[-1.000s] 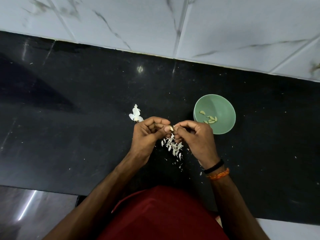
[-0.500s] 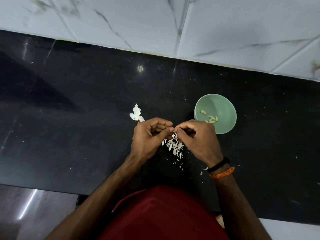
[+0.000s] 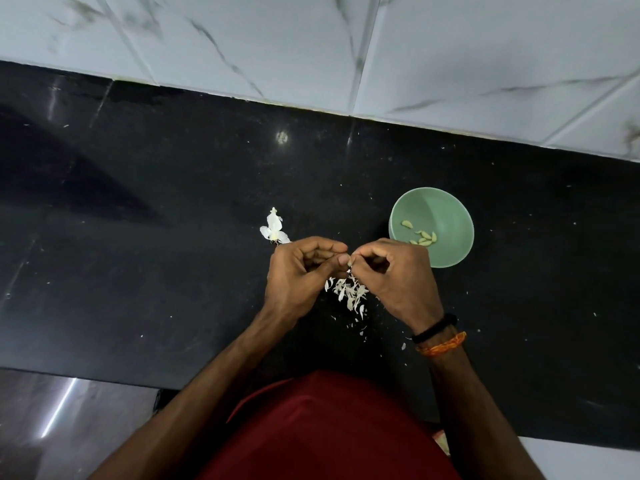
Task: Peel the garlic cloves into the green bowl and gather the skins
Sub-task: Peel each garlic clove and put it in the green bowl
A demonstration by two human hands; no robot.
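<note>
Currently I hold both hands together above the black desk [image 3: 138, 237], fingertips meeting over a pile of garlic skins [image 3: 349, 292]. My left hand [image 3: 298, 271] has its fingers curled inward, thumb pressed forward against a small garlic clove [image 3: 350, 263] pinched between the two hands; only a pale sliver of it shows, so its peeled condition cannot be determined. My right hand [image 3: 398, 278] also has curled fingers, gripping the same clove from the opposite side. The skins lie on the desk directly beneath the hands, with loose flakes scattered toward my body. The green bowl [image 3: 450, 209] stands on the desk just beyond and to the right of my right hand, partly overlapped by its knuckles, and contains several peeled cloves [image 3: 424, 237] grouped near its bottom. A white garlic remnant [image 3: 274, 227] lies on the desk just beyond my left hand. My right wrist carries a black band [image 3: 434, 328] and an orange thread [image 3: 445, 344]. White marbled tiles [image 3: 450, 64] border the far edge of the desk.
</note>
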